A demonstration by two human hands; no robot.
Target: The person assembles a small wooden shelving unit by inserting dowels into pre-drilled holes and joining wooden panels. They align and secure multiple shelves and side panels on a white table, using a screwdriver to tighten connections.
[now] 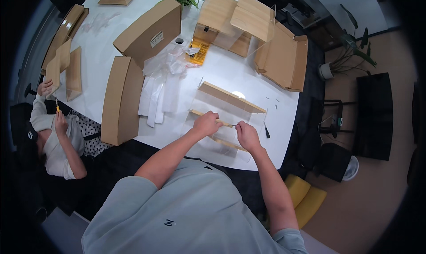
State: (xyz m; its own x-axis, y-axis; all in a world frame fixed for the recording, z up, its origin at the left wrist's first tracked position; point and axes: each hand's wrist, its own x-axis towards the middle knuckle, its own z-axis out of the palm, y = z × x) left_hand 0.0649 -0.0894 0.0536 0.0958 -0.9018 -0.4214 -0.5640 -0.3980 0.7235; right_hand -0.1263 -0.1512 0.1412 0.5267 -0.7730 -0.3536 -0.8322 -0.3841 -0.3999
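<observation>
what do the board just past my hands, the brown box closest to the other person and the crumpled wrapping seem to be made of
Board: probably wood or wood veneer, smooth and matt, judging by its pale tan colour.
Brown box: most likely cardboard, with a dull, uncoated look and crisp edges.
Crumpled wrapping: apparently thin plastic film, slightly glossy, since it is see-through and creased.

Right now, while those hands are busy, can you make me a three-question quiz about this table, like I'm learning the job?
1. Which of the person's own hands, A (left) or B (right), is nearer the slim black-handled screwdriver on the white table?
2. True or false: a co-worker's hand holds a slim yellow-handled screwdriver.
3. Fill the gap: the person's left hand is on a narrow, light-coloured ____ board.

Key: 1. B, the right hand. 2. True. 3. Wooden.
</observation>
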